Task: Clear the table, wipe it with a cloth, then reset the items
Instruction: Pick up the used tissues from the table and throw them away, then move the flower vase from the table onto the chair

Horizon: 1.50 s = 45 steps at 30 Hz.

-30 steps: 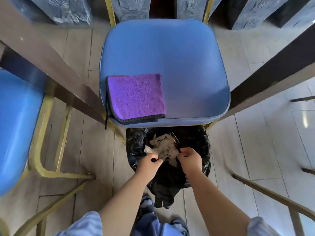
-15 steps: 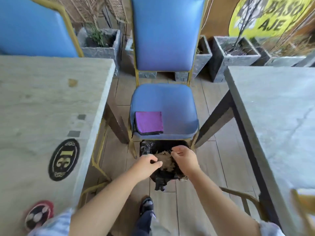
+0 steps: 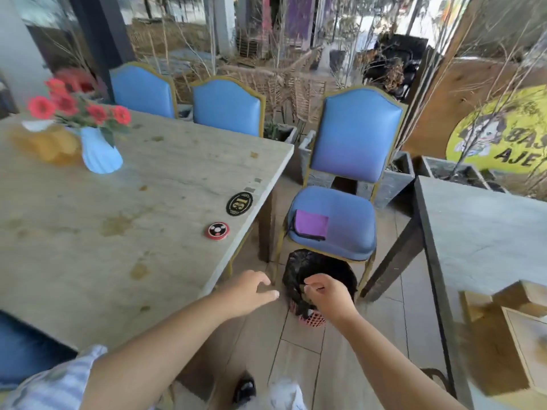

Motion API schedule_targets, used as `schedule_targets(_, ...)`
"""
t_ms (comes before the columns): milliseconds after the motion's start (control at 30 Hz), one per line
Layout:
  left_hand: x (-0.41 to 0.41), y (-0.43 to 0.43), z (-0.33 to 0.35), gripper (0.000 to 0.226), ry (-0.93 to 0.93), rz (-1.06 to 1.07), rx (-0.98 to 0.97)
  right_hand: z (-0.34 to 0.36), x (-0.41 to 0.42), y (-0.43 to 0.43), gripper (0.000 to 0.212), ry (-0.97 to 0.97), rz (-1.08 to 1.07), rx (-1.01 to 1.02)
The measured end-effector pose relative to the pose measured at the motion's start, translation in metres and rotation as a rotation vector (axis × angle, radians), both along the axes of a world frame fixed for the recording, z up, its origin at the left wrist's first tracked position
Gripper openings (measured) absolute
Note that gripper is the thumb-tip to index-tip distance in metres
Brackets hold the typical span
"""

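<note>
A stained beige table (image 3: 88, 238) fills the left. On it stand a light blue vase of red flowers (image 3: 99, 153), a blurred amber thing (image 3: 48, 145) beside the vase, a black oval number plate (image 3: 239, 203) and a round red-and-black call button (image 3: 217, 230). A folded purple cloth (image 3: 310, 224) lies on the seat of a blue chair (image 3: 334, 229). Under that seat's front edge stands a bin with a black bag (image 3: 313, 273). My left hand (image 3: 251, 291) hovers empty by the table's corner, fingers loosely spread. My right hand (image 3: 325, 294) is over the bin, fingers loosely curled, holding nothing.
A grey table (image 3: 485, 232) stands at the right with wooden boxes (image 3: 509, 318) near its front. Two more blue chairs (image 3: 228, 106) line the far side of the beige table. Planters (image 3: 393, 179) sit behind the chair. Wooden floor runs between the tables.
The view has risen from the bin to the table. Both hands have come up off the paper scraps in the bag and are empty; the left has moved toward the table corner.
</note>
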<state>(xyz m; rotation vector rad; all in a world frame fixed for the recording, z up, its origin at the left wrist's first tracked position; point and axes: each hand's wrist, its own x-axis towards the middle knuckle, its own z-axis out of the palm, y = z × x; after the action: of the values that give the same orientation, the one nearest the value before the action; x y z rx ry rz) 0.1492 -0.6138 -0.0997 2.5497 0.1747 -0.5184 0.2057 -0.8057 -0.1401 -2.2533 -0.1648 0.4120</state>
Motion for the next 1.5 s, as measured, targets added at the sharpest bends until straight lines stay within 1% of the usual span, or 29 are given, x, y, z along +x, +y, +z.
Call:
schedule_targets(133,-0.047,0.05,0.015,0.052,-0.071,0.162,-0.014,0.024,-0.031,0.047,0.021,-0.059,0.132,-0.01)
schedule_targets(233,-0.072,0.094,0.027,0.048,-0.112,0.216,0.007,0.044,-0.048,0.091,0.026,-0.114,0.226,0.0)
schedule_targets(300,-0.087,0.127,0.035,0.052,-0.142,0.23,0.027,0.054,-0.058,0.125,0.024,-0.114,0.287,0.061)
schedule_targets(400,-0.109,0.186,0.049,0.056,-0.16,0.213,0.11,0.064,-0.07,0.187,0.016,-0.148,0.276,0.124)
schedule_targets(500,-0.135,0.256,0.064,0.06,-0.185,0.196,0.19,0.071,-0.085,0.263,0.02,-0.188,0.271,0.144)
schedule_targets(567,-0.156,0.307,0.077,0.06,-0.198,0.195,0.231,0.075,-0.098,0.316,0.023,-0.171,0.26,0.184)
schedule_targets(700,-0.193,0.4,0.101,0.061,-0.206,0.183,0.252,0.078,-0.122,0.412,0.032,-0.142,0.282,0.215)
schedule_targets(800,-0.208,0.458,0.106,0.063,-0.165,0.165,0.23,0.082,-0.135,0.465,0.031,-0.124,0.274,0.255)
schedule_targets(900,-0.204,0.502,0.103,0.065,-0.13,0.171,0.151,0.077,-0.137,0.503,0.026,-0.113,0.285,0.275)
schedule_targets(1067,-0.172,0.556,0.084,0.071,-0.1,0.208,0.03,0.068,-0.108,0.554,0.034,-0.11,0.291,0.193)
schedule_targets(1233,-0.131,0.607,0.067,0.073,-0.059,0.196,0.048,0.048,-0.059,0.61,0.037,-0.101,0.23,0.19)
schedule_targets(1500,-0.083,0.676,0.039,0.071,-0.03,0.174,0.081,0.023,0.002,0.685,0.058,-0.068,0.013,0.204)
